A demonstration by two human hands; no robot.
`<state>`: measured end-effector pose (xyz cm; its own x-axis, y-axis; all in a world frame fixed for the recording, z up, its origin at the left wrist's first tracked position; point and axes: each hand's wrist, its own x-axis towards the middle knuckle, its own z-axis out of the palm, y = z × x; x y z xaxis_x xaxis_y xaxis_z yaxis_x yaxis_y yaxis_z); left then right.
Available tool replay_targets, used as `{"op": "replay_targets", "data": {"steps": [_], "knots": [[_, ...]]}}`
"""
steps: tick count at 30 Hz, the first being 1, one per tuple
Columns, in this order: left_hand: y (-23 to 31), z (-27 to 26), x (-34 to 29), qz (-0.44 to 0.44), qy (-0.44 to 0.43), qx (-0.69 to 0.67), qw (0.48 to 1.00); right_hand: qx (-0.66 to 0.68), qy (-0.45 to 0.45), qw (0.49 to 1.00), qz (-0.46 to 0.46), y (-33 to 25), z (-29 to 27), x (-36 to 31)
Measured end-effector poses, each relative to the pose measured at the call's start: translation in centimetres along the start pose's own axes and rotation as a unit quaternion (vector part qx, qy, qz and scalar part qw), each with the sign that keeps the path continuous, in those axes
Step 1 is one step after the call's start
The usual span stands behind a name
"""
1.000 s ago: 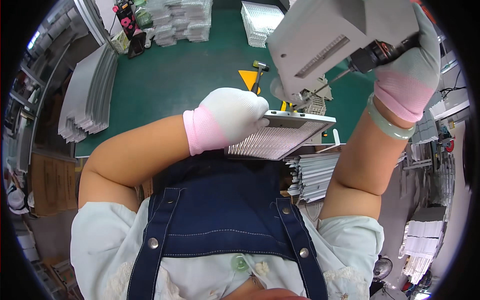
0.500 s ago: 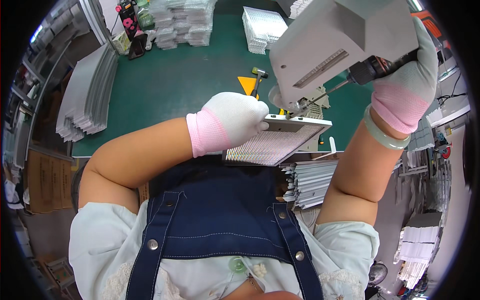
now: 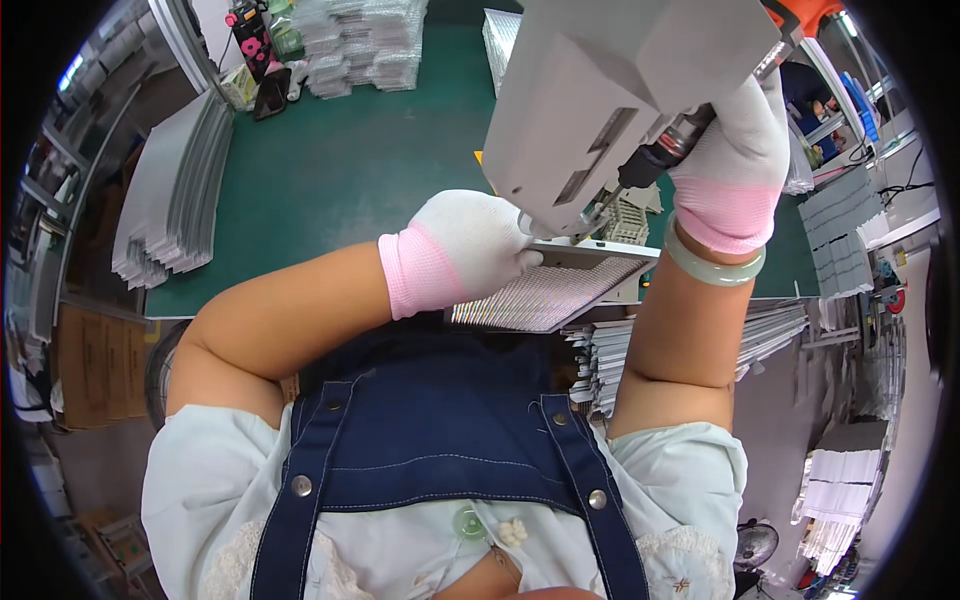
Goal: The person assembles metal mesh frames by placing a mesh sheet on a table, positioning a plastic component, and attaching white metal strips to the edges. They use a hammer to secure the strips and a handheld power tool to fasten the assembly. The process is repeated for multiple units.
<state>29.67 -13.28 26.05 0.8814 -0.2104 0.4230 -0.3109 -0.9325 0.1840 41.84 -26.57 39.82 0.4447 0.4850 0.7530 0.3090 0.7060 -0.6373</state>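
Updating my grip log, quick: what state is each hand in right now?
Left hand in white, pink-cuffed glove: closed, holding rectangular silvery mesh panel.
Right hand, gloved alike: closed, holding boxy grey power tool with black chuck.

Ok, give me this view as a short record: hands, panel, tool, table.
Left hand: gloved, gripping panel near its upper left corner
Right hand: gloved, around a black driver
Driver: bit angled down toward the panel's upper edge
Panel: tilted, patterned face showing
Table: green; phone and grey stack at left
Foreground: large grey casing
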Motion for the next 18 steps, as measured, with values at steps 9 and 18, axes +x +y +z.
{"op": "replay_targets", "data": {"steps": [9,18], "knots": [[-0.8,0.2,0.4,0.006,-0.035,0.021,0.999,-0.051,0.086,0.993,0.064,0.9,0.8,0.1],[0.3,-3.2,0.7,-0.065,-0.138,-0.051,0.987,-0.166,0.183,0.965,0.083,-0.5,0.8,0.7]]}}
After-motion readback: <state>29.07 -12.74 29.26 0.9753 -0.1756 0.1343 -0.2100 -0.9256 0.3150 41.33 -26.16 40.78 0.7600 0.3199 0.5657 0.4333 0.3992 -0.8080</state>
